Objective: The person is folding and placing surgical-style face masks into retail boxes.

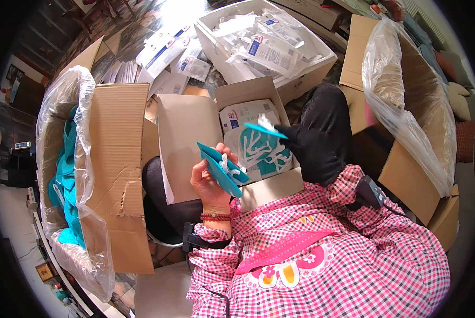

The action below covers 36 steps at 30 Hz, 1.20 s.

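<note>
The pieces (216, 169) are coloured teal, the big boxes (118, 153) brown. The smock (364, 259) is checked in pink, white and black; the beads (216, 217) are coloured red.

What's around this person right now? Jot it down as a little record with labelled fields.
Left hand: bare, the left hand holds folded teal pieces with white straps
Right hand: black-gloved, the right hand holds a teal piece
Between the knees: open box containing white packaging and teal items
Left side: plastic-lined carton holding more teal pieces
Right side: another plastic-lined carton
Beyond: white bin of printed packets
</note>
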Each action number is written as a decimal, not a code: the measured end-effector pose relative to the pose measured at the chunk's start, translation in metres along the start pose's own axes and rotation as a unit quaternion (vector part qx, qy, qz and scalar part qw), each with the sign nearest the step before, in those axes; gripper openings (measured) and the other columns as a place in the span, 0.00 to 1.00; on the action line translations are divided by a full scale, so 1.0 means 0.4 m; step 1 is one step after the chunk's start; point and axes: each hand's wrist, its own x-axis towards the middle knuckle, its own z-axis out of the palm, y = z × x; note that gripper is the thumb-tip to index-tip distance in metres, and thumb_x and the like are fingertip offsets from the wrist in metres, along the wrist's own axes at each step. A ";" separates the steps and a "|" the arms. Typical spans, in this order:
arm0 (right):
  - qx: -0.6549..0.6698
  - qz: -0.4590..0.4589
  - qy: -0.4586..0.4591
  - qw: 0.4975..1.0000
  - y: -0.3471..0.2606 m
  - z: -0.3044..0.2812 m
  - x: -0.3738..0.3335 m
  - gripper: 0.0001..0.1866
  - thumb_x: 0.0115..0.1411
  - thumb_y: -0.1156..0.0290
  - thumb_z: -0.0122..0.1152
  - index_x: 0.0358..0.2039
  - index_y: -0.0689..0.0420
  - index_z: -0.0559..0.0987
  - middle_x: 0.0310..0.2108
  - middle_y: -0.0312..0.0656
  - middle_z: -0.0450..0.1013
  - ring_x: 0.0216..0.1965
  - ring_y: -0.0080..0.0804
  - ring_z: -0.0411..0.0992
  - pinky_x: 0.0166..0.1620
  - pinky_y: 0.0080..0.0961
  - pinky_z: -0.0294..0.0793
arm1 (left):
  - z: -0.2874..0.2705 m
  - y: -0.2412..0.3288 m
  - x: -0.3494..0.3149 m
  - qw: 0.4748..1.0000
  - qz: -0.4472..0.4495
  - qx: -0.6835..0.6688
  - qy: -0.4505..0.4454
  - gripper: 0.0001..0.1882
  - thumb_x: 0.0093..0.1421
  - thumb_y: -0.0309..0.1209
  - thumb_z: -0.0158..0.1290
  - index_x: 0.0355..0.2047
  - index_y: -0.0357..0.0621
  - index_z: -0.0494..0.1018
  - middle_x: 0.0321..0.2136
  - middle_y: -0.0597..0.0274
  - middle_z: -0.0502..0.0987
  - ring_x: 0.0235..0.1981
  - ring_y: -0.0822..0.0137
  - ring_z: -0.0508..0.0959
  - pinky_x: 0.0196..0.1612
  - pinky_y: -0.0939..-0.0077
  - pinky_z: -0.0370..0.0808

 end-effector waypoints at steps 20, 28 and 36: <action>0.404 0.094 -0.087 0.906 -0.033 0.054 0.086 0.29 0.60 0.69 0.64 0.62 0.46 0.71 0.41 0.48 0.79 0.35 0.34 0.80 0.40 0.30 0.79 | -0.035 0.023 -0.009 0.990 0.019 0.125 0.062 0.23 0.62 0.34 0.52 0.56 0.39 0.68 0.51 0.53 0.75 0.54 0.55 0.74 0.63 0.52 0.65; -0.009 -0.062 -0.363 0.930 0.031 0.168 0.011 0.16 0.50 0.71 0.64 0.41 0.55 0.82 0.40 0.50 0.77 0.42 0.48 0.77 0.46 0.40 0.76 | -0.018 0.026 0.010 0.978 0.017 -0.192 -0.082 0.17 0.56 0.31 0.59 0.42 0.40 0.66 0.37 0.63 0.64 0.38 0.68 0.70 0.58 0.59 0.67; -0.072 -0.024 -0.205 0.976 0.070 0.221 0.025 0.29 0.42 0.66 0.71 0.47 0.56 0.76 0.44 0.52 0.74 0.44 0.52 0.75 0.46 0.44 0.75 | -0.029 0.033 0.010 0.988 0.035 -0.138 -0.061 0.18 0.59 0.31 0.58 0.43 0.39 0.63 0.39 0.62 0.65 0.39 0.68 0.70 0.54 0.67 0.69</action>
